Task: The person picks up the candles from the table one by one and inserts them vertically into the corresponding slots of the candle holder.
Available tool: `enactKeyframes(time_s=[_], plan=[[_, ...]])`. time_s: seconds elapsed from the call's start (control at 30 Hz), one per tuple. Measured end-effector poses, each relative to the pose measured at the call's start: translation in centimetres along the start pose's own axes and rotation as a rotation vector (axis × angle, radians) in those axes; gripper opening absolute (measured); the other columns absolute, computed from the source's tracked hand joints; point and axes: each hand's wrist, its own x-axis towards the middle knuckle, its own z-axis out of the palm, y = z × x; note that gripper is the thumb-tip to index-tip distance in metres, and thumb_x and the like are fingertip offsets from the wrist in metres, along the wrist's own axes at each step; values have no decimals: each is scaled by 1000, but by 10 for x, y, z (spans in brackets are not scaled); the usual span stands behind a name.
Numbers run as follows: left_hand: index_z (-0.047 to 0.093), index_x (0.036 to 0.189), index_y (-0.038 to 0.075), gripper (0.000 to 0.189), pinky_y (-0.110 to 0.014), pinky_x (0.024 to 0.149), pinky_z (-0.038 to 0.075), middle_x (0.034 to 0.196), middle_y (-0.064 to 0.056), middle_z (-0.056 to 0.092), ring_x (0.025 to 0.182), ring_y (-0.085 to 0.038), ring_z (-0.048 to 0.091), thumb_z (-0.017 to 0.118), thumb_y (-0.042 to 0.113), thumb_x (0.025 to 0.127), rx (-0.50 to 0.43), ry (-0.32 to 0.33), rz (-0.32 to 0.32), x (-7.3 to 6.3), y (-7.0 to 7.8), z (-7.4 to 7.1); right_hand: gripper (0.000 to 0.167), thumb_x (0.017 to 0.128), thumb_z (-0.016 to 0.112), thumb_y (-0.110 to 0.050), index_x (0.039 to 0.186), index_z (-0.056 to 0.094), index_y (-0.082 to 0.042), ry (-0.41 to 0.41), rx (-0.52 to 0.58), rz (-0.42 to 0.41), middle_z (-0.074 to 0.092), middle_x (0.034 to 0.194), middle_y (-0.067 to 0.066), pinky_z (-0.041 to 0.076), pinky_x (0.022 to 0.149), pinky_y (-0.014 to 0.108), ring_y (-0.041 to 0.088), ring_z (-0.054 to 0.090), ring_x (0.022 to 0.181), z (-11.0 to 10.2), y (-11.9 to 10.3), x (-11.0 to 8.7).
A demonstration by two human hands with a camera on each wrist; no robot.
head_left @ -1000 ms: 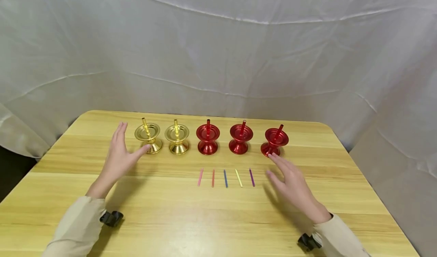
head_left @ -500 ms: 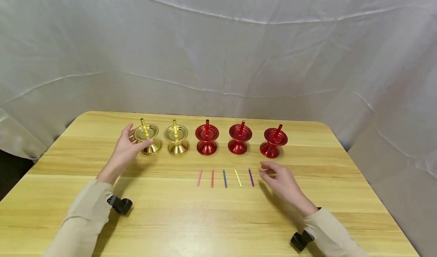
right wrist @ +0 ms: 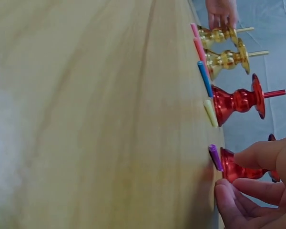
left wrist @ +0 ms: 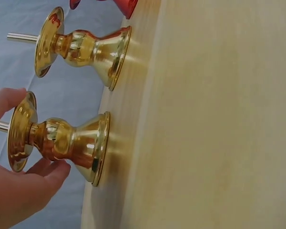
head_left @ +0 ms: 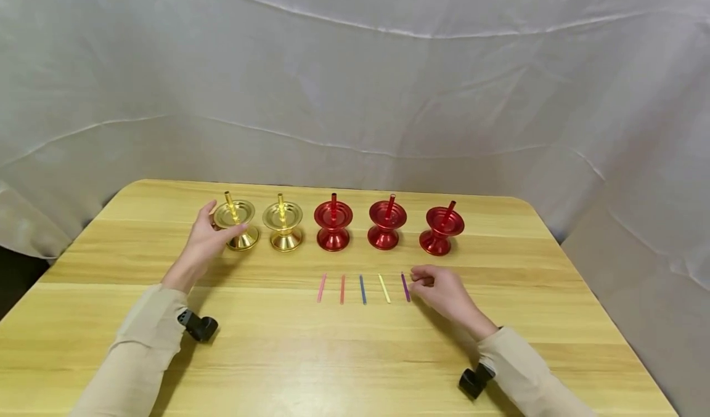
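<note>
My left hand (head_left: 201, 242) is around the leftmost gold candle holder (head_left: 243, 239), which stands upright. In the left wrist view the thumb lies at the dish rim of that holder (left wrist: 62, 138), and the fingers curl below its stem. My right hand (head_left: 447, 295) hovers low beside a thin purple candle (head_left: 405, 286), thumb and forefinger apart. The right wrist view has a small gap between these fingertips and the candle. Left of it lie a yellow candle (head_left: 384, 288), a blue one, a red one and a pink candle (head_left: 322, 287).
To the right of the held one stand a second gold candle holder (head_left: 285, 239) and three red ones, the rightmost red candle holder (head_left: 436, 242) leaning slightly in view. Each has an upright tube. Behind the wooden table (head_left: 310, 355) hangs a pale cloth (head_left: 333, 84).
My left hand has come right and closed in around the leftmost gold candle holder. My right hand has moved left toward the purple candle, its fingers drawing together. The candles lie as before.
</note>
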Motion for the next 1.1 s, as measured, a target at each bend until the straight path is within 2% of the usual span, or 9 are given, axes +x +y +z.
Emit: enactKeyframes(time_s=[0.2, 0.37, 0.5, 0.6, 0.7, 0.83, 1.1], plan=[[-6, 152, -1, 92, -46, 112, 27, 150, -33, 20, 135, -41, 29, 63, 15, 94, -21, 4, 8, -1, -3, 2, 25, 81, 72, -5, 104, 70, 6, -4, -6, -6, 69, 84, 4, 52, 69, 26, 15, 62, 77, 3, -3, 4], [-5, 152, 1, 92, -43, 112, 26, 150, -32, 21, 137, -39, 29, 64, 17, 94, -42, 0, -7, -2, -4, 0, 19, 78, 74, -6, 93, 70, 5, 8, -34, -82, 64, 74, 0, 53, 67, 27, 12, 60, 71, 6, -7, 6], [-6, 152, 2, 92, -42, 113, 26, 150, -31, 20, 137, -38, 27, 64, 17, 94, -76, -13, -11, -1, -5, 0, 9, 77, 75, -6, 79, 68, -3, -24, -73, -90, 57, 67, -4, 47, 63, 27, 10, 53, 65, 8, -11, 9], [-7, 152, 3, 92, -41, 113, 26, 150, -31, 20, 137, -38, 27, 63, 17, 94, -88, -15, -10, 0, -6, 1, 12, 77, 75, -4, 74, 64, -7, -54, -103, -77, 53, 64, -4, 40, 61, 27, 11, 47, 63, 11, -11, 13], [-6, 152, 3, 91, -40, 113, 27, 150, -31, 20, 137, -38, 28, 63, 16, 94, -87, -8, -7, -1, -5, 1, 10, 77, 75, -1, 75, 66, -5, -55, -134, -86, 54, 65, -3, 39, 60, 24, 10, 47, 64, 12, -12, 16], [-6, 152, 2, 89, -41, 113, 25, 150, -31, 19, 137, -39, 27, 62, 16, 95, -84, -2, -12, -1, -4, 1, 7, 77, 71, 6, 83, 70, 1, -41, -156, -107, 61, 69, 0, 45, 61, 24, 10, 52, 66, 13, -15, 15], [-4, 152, 1, 87, -43, 115, 19, 152, -30, 14, 140, -38, 20, 61, 15, 94, -91, 10, -30, 1, -1, 4, 18, 81, 62, 11, 95, 72, 6, -59, -151, -124, 68, 84, 9, 53, 72, 36, 19, 60, 78, 14, -16, 14]])
